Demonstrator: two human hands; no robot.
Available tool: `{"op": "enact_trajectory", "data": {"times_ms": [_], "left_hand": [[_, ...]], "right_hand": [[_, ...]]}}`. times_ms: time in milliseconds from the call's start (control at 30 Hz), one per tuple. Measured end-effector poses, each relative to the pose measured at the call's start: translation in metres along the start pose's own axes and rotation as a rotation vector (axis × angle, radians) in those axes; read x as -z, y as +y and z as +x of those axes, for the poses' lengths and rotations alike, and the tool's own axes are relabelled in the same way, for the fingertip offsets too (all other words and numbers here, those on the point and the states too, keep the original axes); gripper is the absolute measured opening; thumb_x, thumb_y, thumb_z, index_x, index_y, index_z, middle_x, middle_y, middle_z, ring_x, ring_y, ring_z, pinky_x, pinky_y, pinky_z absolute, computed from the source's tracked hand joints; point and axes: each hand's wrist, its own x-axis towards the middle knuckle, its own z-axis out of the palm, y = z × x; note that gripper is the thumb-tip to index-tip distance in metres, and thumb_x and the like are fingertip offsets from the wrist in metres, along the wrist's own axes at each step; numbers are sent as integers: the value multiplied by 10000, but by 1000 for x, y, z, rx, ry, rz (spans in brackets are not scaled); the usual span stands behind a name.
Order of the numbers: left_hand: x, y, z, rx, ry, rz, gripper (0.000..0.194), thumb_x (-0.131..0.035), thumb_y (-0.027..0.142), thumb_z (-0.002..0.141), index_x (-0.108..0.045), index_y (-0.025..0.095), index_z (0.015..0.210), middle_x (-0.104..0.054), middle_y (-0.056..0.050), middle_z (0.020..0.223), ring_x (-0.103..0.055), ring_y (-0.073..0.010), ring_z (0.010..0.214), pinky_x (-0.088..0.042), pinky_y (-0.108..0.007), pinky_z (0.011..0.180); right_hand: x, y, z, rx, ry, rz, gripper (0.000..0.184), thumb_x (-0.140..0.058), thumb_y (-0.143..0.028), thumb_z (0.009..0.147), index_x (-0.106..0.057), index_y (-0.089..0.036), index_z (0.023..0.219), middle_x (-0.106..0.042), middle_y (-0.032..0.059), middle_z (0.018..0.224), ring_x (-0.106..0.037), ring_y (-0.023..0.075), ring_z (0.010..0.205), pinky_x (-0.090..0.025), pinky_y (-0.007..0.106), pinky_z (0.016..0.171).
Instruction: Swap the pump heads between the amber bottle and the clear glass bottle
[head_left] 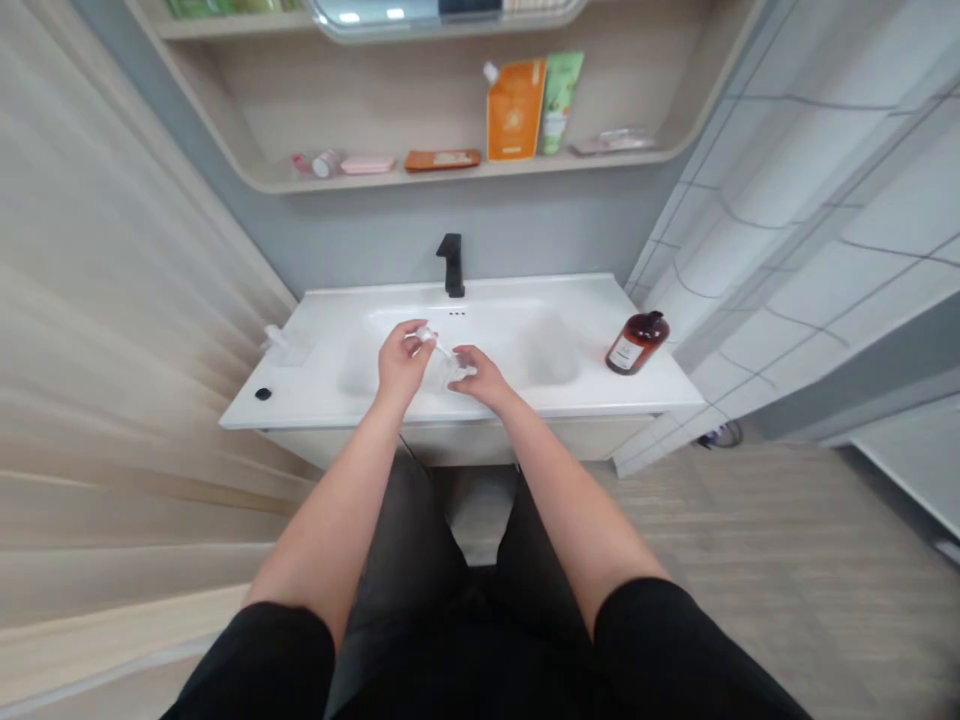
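Over the white sink basin (352, 368), my left hand (399, 362) pinches a white pump head (426, 334) whose thin tube slants down to the right. My right hand (484, 381) has its fingers closed around a small clear bottle (454, 372). The tube's lower end is at or in the bottle's mouth; which of the two I cannot tell. Behind both hands stands a black faucet (453, 265). The bottle's outline is partly hidden by my fingers.
An amber bottle (637, 343) with a black top stands on the right countertop. At the left are a clear bottle with a white top (277, 340) and a small black object (263, 394). Above hangs a shelf with an orange pouch (515, 112) and green tube (559, 105).
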Motion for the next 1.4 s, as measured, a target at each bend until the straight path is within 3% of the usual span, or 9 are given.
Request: {"op": "enact_trajectory", "data": {"times_ms": [133, 367, 433, 533, 767, 967, 1167, 1300, 1400], "left_hand": [[7, -2, 6, -12, 18, 62, 421, -825, 385, 896, -740, 237, 1280, -818, -67, 1081, -819, -259, 1009, -655, -419, 986], [-9, -11, -5, -126, -282, 258, 267, -861, 299, 830, -822, 243, 1088, -808, -88, 1142, -768, -287, 1076, -624, -489, 1072], [-15, -20, -9, -79, -250, 254, 277, -857, 308, 838, -806, 243, 1103, -809, -85, 1099, -770, -288, 1041, -619, -500, 1063], [-20, -34, -12, 27, -150, 108, 485, -863, 348, 843, -721, 243, 1295, -824, -80, 1091, -790, -283, 1032, -622, -501, 1056], [-21, -55, -6, 48, -173, -70, 742, -935, 476, 791, -626, 245, 1425, -831, -101, 1174, -803, -273, 1075, -620, -461, 1043], [-18, -65, -7, 162, -183, -126, 690, -895, 533, 819, -660, 248, 1402, -796, -12, 896, -793, -251, 876, -626, -423, 916], [-16, -65, -6, 177, -170, -243, 666, -822, 543, 886, -615, 279, 1461, -832, -93, 1213, -795, -275, 1119, -608, -445, 1043], [-17, -67, -6, 146, -192, -207, 723, -917, 459, 775, -636, 266, 1413, -809, -87, 1191, -780, -263, 1100, -594, -437, 1069], [-15, -69, -7, 162, -200, -239, 625, -806, 446, 836, -634, 270, 1411, -799, -90, 1220, -776, -267, 1121, -595, -447, 1066]], "right_hand": [[0, 0, 0, 6, 0, 13, 748, -936, -313, 605, -695, -284, 1312, -711, 64, 1281, -668, 300, 1205, -619, 444, 986], [-5, -2, 2, 50, 31, 4, 791, -1019, -362, 586, -703, -262, 1304, -741, 89, 1329, -705, 292, 1173, -593, 501, 1115], [-5, -2, 3, 46, 41, 10, 775, -1023, -370, 589, -704, -266, 1288, -750, 88, 1340, -712, 289, 1176, -591, 504, 1128], [-5, -1, 3, 23, 47, 16, 763, -1029, -378, 579, -705, -268, 1261, -757, 81, 1321, -719, 280, 1155, -583, 503, 1139], [-3, -3, 3, -17, 37, 32, 738, -1024, -389, 590, -708, -266, 1245, -758, 64, 1268, -724, 250, 1088, -586, 475, 1107], [0, -5, 3, -71, 35, 57, 724, -1023, -421, 605, -730, -271, 1249, -765, 41, 1192, -712, 231, 1030, -596, 454, 1063], [1, -5, 2, -80, 20, 60, 705, -1022, -426, 595, -728, -277, 1217, -760, 19, 1129, -706, 230, 1010, -596, 437, 1037], [1, -8, 1, -87, 32, 57, 721, -1021, -421, 580, -722, -265, 1217, -760, 26, 1134, -704, 234, 1007, -595, 436, 1035], [0, -12, -1, -90, 42, 73, 727, -1017, -414, 585, -722, -254, 1230, -760, 37, 1160, -704, 237, 1030, -588, 431, 1049]]}}
